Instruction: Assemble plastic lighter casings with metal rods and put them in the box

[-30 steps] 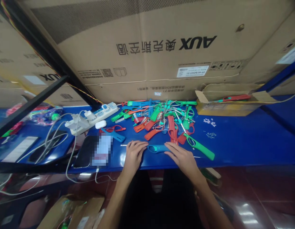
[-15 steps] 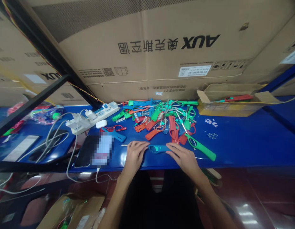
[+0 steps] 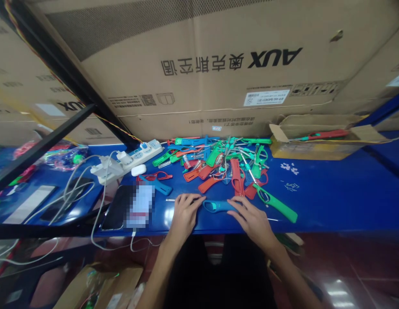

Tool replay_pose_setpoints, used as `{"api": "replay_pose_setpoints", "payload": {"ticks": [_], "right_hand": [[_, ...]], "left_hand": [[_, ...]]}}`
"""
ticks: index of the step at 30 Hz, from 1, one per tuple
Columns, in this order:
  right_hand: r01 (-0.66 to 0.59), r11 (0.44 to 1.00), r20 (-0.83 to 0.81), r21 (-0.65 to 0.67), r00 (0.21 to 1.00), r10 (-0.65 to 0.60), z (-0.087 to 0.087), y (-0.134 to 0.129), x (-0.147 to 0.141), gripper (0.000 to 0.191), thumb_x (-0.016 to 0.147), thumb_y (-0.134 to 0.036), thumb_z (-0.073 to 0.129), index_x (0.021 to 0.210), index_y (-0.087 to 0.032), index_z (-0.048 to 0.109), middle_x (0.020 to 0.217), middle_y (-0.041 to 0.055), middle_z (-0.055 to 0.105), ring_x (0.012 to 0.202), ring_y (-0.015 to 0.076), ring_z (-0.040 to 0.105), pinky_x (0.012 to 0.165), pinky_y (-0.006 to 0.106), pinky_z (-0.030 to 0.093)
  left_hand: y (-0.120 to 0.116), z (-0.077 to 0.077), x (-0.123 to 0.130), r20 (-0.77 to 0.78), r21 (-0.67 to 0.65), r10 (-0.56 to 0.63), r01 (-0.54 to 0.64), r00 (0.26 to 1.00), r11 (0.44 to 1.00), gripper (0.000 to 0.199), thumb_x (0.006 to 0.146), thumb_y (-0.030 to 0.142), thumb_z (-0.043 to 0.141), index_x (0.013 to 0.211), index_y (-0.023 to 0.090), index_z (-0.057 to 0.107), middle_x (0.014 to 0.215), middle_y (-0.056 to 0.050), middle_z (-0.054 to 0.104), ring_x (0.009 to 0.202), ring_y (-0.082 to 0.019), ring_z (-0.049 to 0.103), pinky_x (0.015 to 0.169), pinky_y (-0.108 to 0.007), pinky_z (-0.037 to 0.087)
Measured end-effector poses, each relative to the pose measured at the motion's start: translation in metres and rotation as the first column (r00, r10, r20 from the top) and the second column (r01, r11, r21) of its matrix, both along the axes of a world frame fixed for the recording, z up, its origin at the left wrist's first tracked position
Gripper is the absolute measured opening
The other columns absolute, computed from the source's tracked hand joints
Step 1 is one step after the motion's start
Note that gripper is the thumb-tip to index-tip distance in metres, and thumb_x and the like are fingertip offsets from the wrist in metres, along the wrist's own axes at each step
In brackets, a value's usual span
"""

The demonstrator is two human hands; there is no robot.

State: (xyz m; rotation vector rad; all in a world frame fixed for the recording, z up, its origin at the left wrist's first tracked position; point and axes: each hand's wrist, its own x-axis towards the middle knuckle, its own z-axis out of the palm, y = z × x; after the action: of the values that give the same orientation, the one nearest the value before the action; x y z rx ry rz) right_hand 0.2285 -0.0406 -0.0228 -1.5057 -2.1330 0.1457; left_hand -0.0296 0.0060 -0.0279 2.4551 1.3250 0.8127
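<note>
Recording both hands at the table's front edge: the left hand [image 3: 184, 214] lay curled beside a thin steel nozzle [image 3: 171, 200], and the right hand [image 3: 251, 223] rested against a blue plastic lighter body [image 3: 218, 206]. Grip could not be confirmed. Even two-handed support kept it clear of the heaped lighter parts [image 3: 218, 165].

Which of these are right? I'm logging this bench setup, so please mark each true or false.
1. The left hand and the right hand both rest against a blue plastic lighter casing. True.
2. The white power strip lies on the floor. False: it lies on the blue bench, left of the hands.
3. A red lighter casing lies in the open cardboard box. True.
4. The large carton behind the bench is printed SONY. False: it reads AUX.
</note>
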Motion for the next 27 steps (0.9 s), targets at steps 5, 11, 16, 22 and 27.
{"api": "replay_pose_setpoints", "payload": {"ticks": [5,11,16,22,27], "right_hand": [[-0.004,1.0,-0.079,-0.016,0.997,0.003,0.0,0.001,0.0,0.035,0.106,-0.042,0.046,0.122,-0.025,0.072,0.118,0.0069,0.073,0.093,0.0182,0.075,0.07,0.024,0.06],[0.016,0.996,-0.135,-0.091,0.99,-0.029,0.004,0.005,-0.001,0.032,0.104,-0.044,0.05,0.117,-0.029,0.074,0.116,0.0032,0.073,0.086,0.0173,0.076,0.068,0.025,0.06],[0.054,0.995,-0.109,-0.083,0.992,-0.063,0.004,0.003,-0.004,0.03,0.104,-0.041,0.05,0.118,-0.028,0.074,0.119,0.0024,0.075,0.093,0.0195,0.077,0.072,0.027,0.062],[0.117,0.989,-0.05,-0.091,0.991,-0.122,0.003,-0.002,-0.013,0.029,0.102,-0.034,0.053,0.125,-0.028,0.071,0.126,0.0028,0.073,0.096,0.0211,0.077,0.071,0.028,0.063],[0.172,0.977,-0.001,-0.128,0.985,-0.174,0.004,-0.009,-0.016,0.031,0.1,-0.033,0.057,0.129,-0.03,0.069,0.132,0.0023,0.07,0.095,0.022,0.077,0.069,0.03,0.064]], "left_hand": [[-0.003,0.006,0.004,0.002,-0.014,-0.001,0.001,1.0,1.0,0.028,0.104,0.026,0.052,0.127,0.027,0.068,0.119,-0.006,0.07,0.112,-0.023,0.059,0.106,-0.048,0.036],[0.0,0.009,0.009,-0.063,0.013,0.06,-0.059,0.996,0.998,0.022,0.102,0.03,0.057,0.117,0.028,0.073,0.12,-0.006,0.07,0.113,-0.027,0.057,0.109,-0.056,0.034],[-0.005,0.01,0.016,-0.125,0.019,0.134,-0.133,0.983,0.991,0.022,0.101,0.029,0.057,0.116,0.031,0.074,0.125,-0.007,0.067,0.116,-0.03,0.056,0.112,-0.064,0.031],[-0.012,0.011,0.02,-0.161,-0.021,0.185,-0.191,0.969,0.981,0.02,0.1,0.029,0.059,0.114,0.031,0.073,0.131,-0.007,0.066,0.123,-0.033,0.054,0.112,-0.07,0.029],[-0.012,0.024,0.018,-0.178,-0.134,0.133,-0.158,0.975,0.978,0.018,0.101,0.029,0.057,0.11,0.028,0.073,0.131,-0.005,0.065,0.122,-0.03,0.055,0.114,-0.066,0.029]]}}
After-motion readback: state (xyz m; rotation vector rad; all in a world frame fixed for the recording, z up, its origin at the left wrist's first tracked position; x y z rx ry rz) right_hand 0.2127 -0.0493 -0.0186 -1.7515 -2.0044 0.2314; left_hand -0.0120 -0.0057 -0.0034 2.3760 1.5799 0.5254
